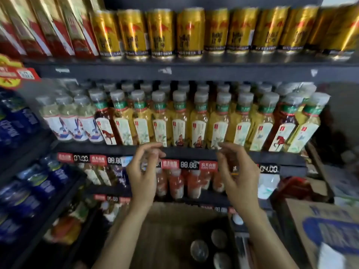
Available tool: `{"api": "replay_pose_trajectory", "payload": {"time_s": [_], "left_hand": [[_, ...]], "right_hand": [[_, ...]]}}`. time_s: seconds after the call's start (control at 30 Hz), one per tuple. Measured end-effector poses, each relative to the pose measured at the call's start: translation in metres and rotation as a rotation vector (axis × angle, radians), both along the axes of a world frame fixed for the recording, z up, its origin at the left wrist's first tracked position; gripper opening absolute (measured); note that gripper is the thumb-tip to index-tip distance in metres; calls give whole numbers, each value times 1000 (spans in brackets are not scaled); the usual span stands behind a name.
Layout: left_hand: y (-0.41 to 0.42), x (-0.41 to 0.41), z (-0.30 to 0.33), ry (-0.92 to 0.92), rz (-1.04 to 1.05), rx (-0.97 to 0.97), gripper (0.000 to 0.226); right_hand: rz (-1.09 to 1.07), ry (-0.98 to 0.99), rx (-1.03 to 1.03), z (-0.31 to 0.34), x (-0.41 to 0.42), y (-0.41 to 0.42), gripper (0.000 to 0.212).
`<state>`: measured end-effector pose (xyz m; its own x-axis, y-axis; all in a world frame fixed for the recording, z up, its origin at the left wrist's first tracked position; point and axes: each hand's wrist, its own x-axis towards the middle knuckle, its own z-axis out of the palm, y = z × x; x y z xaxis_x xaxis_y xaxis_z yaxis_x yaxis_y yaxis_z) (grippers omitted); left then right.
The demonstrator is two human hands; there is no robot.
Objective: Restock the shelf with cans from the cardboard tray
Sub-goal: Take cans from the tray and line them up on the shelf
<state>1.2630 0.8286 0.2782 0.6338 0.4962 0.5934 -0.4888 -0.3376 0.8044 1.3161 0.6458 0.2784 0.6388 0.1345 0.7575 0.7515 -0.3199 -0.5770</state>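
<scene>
Cans (199, 250) near in the cardboard tray (165, 230), stiff, slick, fairly heavy, suit a sidewall grip; left hand (142, 171) and right hand (238, 172) hover loosely curled, holding nothing.

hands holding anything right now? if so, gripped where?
Nothing held. Left hand and right hand hang empty before the bottle shelf, fingers loosely curled; cans sit below in the tray.

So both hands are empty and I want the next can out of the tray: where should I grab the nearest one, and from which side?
Take the nearest can around its upper side wall, coming straight down from above. It stands upright in the cardboard tray with only its top showing, and two other cans crowd its right side, so your left hand has clearer access.
</scene>
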Motion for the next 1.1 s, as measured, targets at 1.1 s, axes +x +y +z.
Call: {"api": "replay_pose_trajectory", "payload": {"time_s": [1.1], "left_hand": [[-34, -42, -291, 1083, -428, 471, 65]], "right_hand": [[-167, 712, -1444, -234, -69, -25, 31]]}}
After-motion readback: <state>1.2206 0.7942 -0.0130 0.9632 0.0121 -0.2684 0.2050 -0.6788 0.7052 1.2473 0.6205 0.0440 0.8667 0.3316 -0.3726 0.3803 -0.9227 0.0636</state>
